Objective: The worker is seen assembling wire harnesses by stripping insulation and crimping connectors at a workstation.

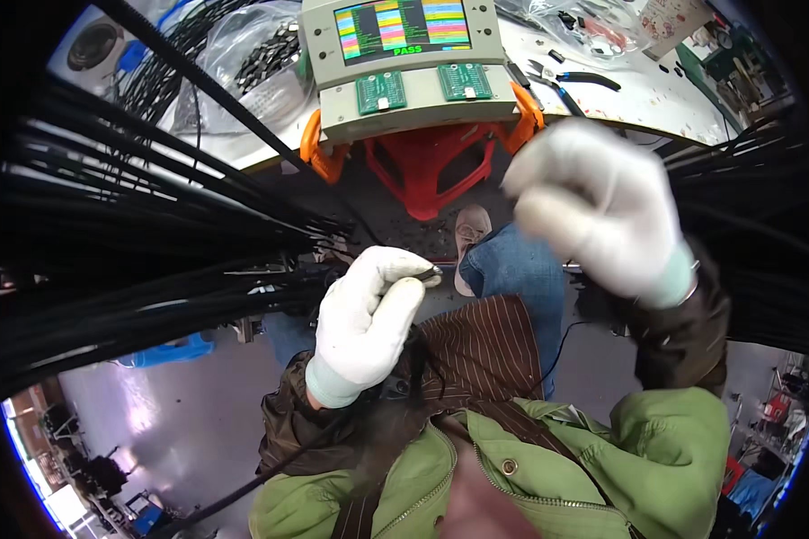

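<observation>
My left hand, in a white glove, is raised in front of my apron. Its thumb and forefinger pinch a small dark cable connector, mostly covered by the fingertips. My right hand, also gloved in white, is up at the right, in front of the table edge. Motion smears it, its fingers look curled, and I cannot see whether anything is in them. Beyond both hands stands a grey tester with a lit colour screen and two green circuit boards on its front ledge.
Orange clamps flank the tester at the table edge, above a red stool. Thick bundles of black cables hang at left and right. Bags of black parts and blue-and-black pliers lie on the table.
</observation>
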Tool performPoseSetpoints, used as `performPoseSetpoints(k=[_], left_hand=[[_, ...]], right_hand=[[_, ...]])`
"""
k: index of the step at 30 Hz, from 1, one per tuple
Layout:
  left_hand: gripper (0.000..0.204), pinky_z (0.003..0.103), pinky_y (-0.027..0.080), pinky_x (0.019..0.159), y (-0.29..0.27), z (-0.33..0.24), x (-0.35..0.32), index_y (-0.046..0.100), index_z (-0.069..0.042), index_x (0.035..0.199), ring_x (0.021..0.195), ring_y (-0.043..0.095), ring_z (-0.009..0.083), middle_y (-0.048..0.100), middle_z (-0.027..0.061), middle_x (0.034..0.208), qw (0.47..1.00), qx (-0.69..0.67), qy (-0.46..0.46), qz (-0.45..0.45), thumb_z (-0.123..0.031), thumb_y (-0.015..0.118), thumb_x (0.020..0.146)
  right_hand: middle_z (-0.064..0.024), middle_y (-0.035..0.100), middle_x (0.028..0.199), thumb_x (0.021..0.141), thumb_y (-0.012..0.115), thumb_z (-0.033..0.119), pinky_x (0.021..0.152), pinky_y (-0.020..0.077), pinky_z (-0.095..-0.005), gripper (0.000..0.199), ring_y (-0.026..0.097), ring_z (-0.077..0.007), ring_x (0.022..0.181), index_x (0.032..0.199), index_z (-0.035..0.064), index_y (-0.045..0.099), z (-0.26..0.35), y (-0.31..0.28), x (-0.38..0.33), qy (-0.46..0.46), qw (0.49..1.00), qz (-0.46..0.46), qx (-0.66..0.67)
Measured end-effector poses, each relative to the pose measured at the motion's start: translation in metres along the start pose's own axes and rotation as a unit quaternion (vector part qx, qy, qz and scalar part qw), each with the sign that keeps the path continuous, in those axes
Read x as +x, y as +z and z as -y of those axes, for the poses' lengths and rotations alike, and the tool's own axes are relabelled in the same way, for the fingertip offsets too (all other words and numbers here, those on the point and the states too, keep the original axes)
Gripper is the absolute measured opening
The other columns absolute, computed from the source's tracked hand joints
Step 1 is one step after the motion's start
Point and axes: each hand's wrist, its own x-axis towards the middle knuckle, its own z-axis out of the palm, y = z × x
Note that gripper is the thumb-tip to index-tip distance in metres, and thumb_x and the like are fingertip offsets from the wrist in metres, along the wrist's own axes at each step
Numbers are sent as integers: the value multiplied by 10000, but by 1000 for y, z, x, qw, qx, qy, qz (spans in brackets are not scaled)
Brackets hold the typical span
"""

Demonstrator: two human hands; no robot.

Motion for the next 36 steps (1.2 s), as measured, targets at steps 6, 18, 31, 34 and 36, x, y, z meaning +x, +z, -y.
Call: performPoseSetpoints(k=[6, 18, 31, 34, 36], left_hand=[[90, 198, 445, 558, 7, -6, -17, 618, 13, 843, 613, 555, 51, 636, 51, 727, 995, 75, 62, -9, 25, 594, 757], [94, 193, 439, 549, 10, -7, -19, 637, 11, 818, 606, 557, 55, 626, 47, 700, 993, 93, 60, -47, -1, 619, 727], [79, 193, 435, 536, 7, -5, -22, 644, 11, 789, 598, 567, 66, 636, 65, 710, 986, 83, 146, 4, 11, 608, 719], [78, 191, 432, 520, 8, -12, -24, 645, 11, 785, 578, 567, 65, 635, 61, 693, 991, 95, 95, 9, 15, 605, 717], [77, 191, 432, 515, 8, -11, -24, 645, 9, 781, 572, 571, 66, 636, 60, 689, 990, 101, 94, 4, 13, 607, 714]], right_hand=[[-82, 608, 743, 817, 519, 14, 481, 424, -174, 160, 525, -77, 516, 964, -38, 551, 13, 48, -36, 254, 905, 11, 341], [-109, 608, 780, 832, 502, 10, 470, 437, -178, 171, 533, -80, 519, 986, -44, 552, 8, 58, -43, 234, 866, 5, 442], [-108, 609, 768, 808, 503, -12, 499, 477, -182, 141, 581, -93, 565, 921, -56, 576, 13, 62, -48, 199, 905, -21, 376], [-109, 611, 758, 807, 514, -3, 500, 484, -189, 139, 585, -99, 563, 919, -59, 575, 9, 63, -48, 200, 897, -7, 395], [-110, 612, 747, 805, 526, 3, 500, 490, -196, 143, 592, -109, 566, 925, -60, 572, 7, 63, -48, 192, 892, 4, 409]])
